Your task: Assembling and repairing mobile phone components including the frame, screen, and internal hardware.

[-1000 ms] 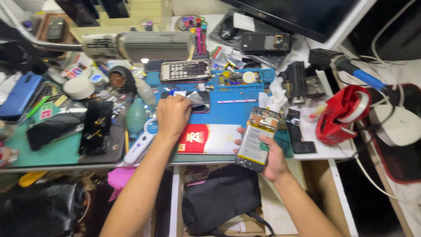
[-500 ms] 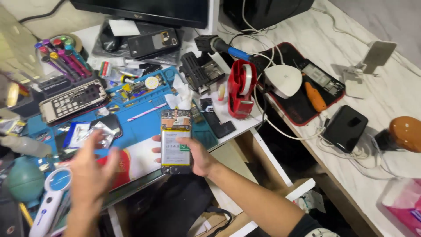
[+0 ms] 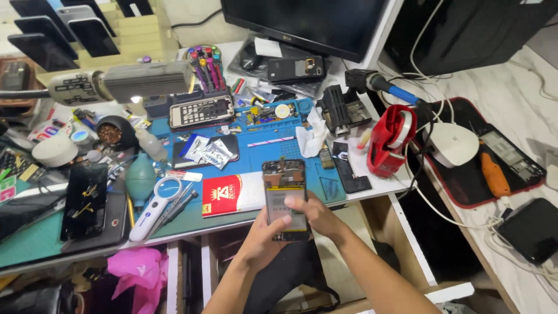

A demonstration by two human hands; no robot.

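Both of my hands hold an opened phone (image 3: 284,186) with its back cover off, circuit board and battery showing, just in front of the bench edge. My left hand (image 3: 264,235) grips its lower left side with the thumb across the battery. From the right, my right hand (image 3: 317,215) wraps the lower edge, fingers over the battery. The phone hangs over the near edge of the blue work mat (image 3: 273,145), beside a red and white box (image 3: 232,195).
A white magnifier (image 3: 154,206), teal blower bulb (image 3: 140,180), another opened phone (image 3: 201,110), screwdriver rack (image 3: 203,64), desk lamp (image 3: 116,81) and a monitor (image 3: 302,23) crowd the bench. A red tape dispenser (image 3: 390,139) and white device (image 3: 456,142) stand to the right.
My left hand came off the bench and joined the right hand on the phone. The camera view shifted back toward the bench.
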